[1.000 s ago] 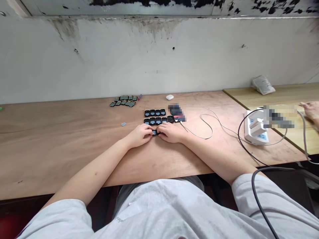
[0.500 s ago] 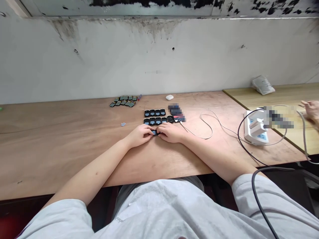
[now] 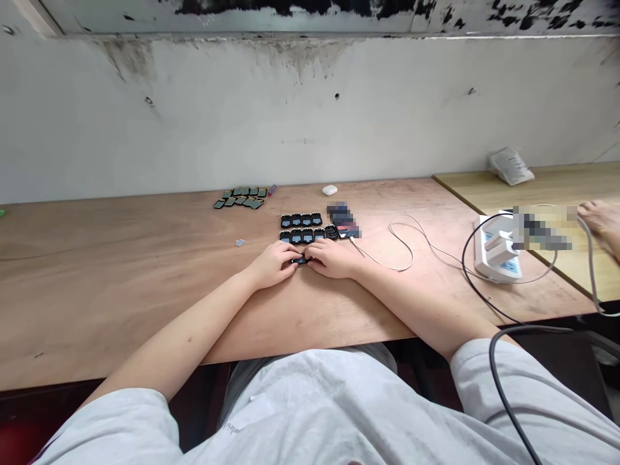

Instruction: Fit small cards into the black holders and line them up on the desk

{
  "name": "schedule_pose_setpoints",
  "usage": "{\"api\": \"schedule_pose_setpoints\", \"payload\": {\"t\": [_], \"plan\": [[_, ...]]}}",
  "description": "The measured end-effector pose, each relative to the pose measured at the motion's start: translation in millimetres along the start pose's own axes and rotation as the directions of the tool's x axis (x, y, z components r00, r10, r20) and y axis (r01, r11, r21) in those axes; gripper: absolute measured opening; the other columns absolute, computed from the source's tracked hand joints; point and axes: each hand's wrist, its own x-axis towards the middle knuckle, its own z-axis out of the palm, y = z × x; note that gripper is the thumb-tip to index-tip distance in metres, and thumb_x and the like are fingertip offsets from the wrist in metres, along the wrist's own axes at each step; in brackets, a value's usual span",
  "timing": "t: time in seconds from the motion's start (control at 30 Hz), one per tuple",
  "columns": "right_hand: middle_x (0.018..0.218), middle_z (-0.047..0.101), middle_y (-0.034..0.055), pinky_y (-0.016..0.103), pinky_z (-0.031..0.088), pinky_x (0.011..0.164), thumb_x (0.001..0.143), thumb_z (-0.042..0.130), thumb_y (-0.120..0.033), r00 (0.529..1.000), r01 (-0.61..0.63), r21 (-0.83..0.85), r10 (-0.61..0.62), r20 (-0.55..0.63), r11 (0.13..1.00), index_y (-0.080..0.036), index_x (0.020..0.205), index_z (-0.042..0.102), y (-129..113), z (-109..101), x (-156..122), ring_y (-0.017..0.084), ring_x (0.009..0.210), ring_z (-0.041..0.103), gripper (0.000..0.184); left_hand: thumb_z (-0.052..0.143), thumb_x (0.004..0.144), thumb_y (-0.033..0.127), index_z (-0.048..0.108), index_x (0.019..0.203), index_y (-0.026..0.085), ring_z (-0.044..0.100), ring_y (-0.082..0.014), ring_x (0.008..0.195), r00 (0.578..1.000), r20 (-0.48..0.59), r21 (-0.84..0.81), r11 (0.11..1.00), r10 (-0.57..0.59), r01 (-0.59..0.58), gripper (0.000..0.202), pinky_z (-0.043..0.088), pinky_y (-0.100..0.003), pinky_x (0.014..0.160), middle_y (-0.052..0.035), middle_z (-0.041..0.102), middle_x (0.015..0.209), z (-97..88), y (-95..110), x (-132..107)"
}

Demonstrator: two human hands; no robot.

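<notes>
Between my hands, low over the wooden table (image 3: pixel 145 284), is a small black casing (image 3: pixel 301 259), partly hidden by fingers. My left hand (image 3: pixel 272 263) is closed on its left side, and my right hand (image 3: pixel 334 258) grips its right side. Just beyond them lie two rows of similar black casings (image 3: pixel 301 220) with blue-grey pads inside. One casing (image 3: pixel 331 232) at the right end of the nearer row shows no pad. A small pale blue-grey pad (image 3: pixel 239 243) lies alone left of my hands.
Several flat grey-faced modules (image 3: pixel 242 196) lie at the back left beside a purple-red stick (image 3: pixel 272 190). A white case (image 3: pixel 330 190), a partly blurred phone (image 3: pixel 343 219) with a white cable (image 3: pixel 411 248), and a power strip (image 3: pixel 498 252) stand right. Another person's hand (image 3: pixel 600 219) is at far right.
The black casing between my fingers has tilted a little, so less of its blue-grey pad shows. My hands stay almost in place. The other person's hand at far right has shifted slightly.
</notes>
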Motion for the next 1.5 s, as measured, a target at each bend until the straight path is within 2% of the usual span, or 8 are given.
{"api": "schedule_pose_setpoints", "payload": {"t": [0.27, 0.47, 0.63, 0.83, 1.2, 1.3, 1.4, 1.5], "plan": [[0.110, 0.073, 0.0089, 0.039, 0.047, 0.094, 0.097, 0.060, -0.015, 1.000, -0.003, 0.007, 0.003, -0.017, 1.000, -0.021, 0.106, 0.067, 0, 1, 0, 0.026, 0.102, 0.059, 0.013, 0.059, 0.099, 0.030, 0.073, 0.123, 0.025, 0.063, -0.0273, 0.114, 1.000, 0.005, -0.037, 0.999, 0.009, -0.009, 0.029, 0.052, -0.047, 0.104, -0.0102, 0.072, 0.120, -2.4, 2, 1], [0.115, 0.073, 0.0094, 0.040, 0.048, 0.095, 0.098, 0.060, -0.016, 1.000, -0.001, 0.017, 0.001, -0.005, 1.000, -0.022, 0.109, 0.068, -1, -1, 0, 0.027, 0.107, 0.060, 0.015, 0.060, 0.099, 0.033, 0.079, 0.106, 0.026, 0.064, -0.0270, 0.112, 1.000, -0.013, -0.051, 0.998, 0.029, -0.029, 0.021, 0.052, -0.047, 0.103, -0.0104, 0.073, 0.119, -0.4, -1, 0], [0.112, 0.073, 0.0089, 0.039, 0.048, 0.095, 0.098, 0.060, -0.016, 1.000, 0.007, 0.005, -0.007, -0.009, 1.000, -0.021, 0.106, 0.066, 1, 1, 0, 0.026, 0.105, 0.060, 0.012, 0.062, 0.097, 0.031, 0.074, 0.120, 0.025, 0.064, -0.0280, 0.113, 1.000, 0.000, -0.020, 1.000, 0.005, -0.005, 0.027, 0.052, -0.047, 0.103, -0.0103, 0.073, 0.120, 0.0, 0, 0], [0.113, 0.073, 0.0085, 0.040, 0.047, 0.095, 0.098, 0.059, -0.015, 1.000, 0.002, 0.017, -0.002, -0.011, 1.000, -0.021, 0.105, 0.066, 0, 0, 0, 0.026, 0.105, 0.060, 0.012, 0.063, 0.097, 0.035, 0.077, 0.107, 0.024, 0.064, -0.0282, 0.114, 0.999, -0.037, -0.007, 1.000, 0.018, -0.018, 0.020, 0.052, -0.048, 0.104, -0.0105, 0.073, 0.118, 1.5, -3, -1], [0.110, 0.073, 0.0092, 0.041, 0.051, 0.096, 0.098, 0.061, -0.018, 1.000, -0.003, -0.002, 0.003, 0.002, 1.000, -0.020, 0.106, 0.068, 0, 1, 0, 0.026, 0.105, 0.062, 0.011, 0.056, 0.102, 0.027, 0.076, 0.116, 0.027, 0.063, -0.0271, 0.114, 0.998, 0.010, 0.043, 0.997, 0.068, -0.068, 0.024, 0.051, -0.046, 0.101, -0.0086, 0.071, 0.122, 0.2, -4, -3], [0.130, 0.067, 0.0133, 0.044, 0.052, 0.100, 0.098, 0.061, -0.018, 0.999, 0.003, -0.014, -0.004, -0.045, 1.000, -0.020, 0.116, 0.067, -1, 1, -2, 0.027, 0.115, 0.062, 0.020, 0.058, 0.102, 0.028, 0.077, 0.113, 0.026, 0.064, -0.0266, 0.112, 0.994, -0.035, 0.041, 0.994, 0.103, -0.101, 0.022, 0.052, -0.045, 0.100, -0.0094, 0.072, 0.119, 2.6, -5, -4], [0.159, 0.044, 0.0192, 0.048, 0.050, 0.110, 0.096, 0.061, -0.016, 0.984, -0.006, -0.028, 0.001, -0.177, 1.000, -0.019, 0.135, 0.060, -2, 0, -5, 0.028, 0.129, 0.058, 0.039, 0.058, 0.101, 0.029, 0.076, 0.111, 0.026, 0.063, -0.0266, 0.114, 0.985, -0.139, 0.069, 0.994, 0.099, -0.090, 0.021, 0.052, -0.046, 0.102, -0.0095, 0.071, 0.120, 3.3, -8, -4], [0.164, 0.037, 0.0198, 0.049, 0.047, 0.114, 0.096, 0.061, -0.018, 0.974, -0.047, -0.065, 0.031, -0.226, 0.997, -0.019, 0.138, 0.058, -3, -1, -7, 0.028, 0.129, 0.057, 0.042, 0.057, 0.102, 0.032, 0.076, 0.110, 0.024, 0.062, -0.0279, 0.116, 0.945, -0.325, 0.134, 0.987, -0.041, 0.089, 0.021, 0.049, -0.047, 0.105, -0.0101, 0.070, 0.121, 0.0, -19, 0]]}}
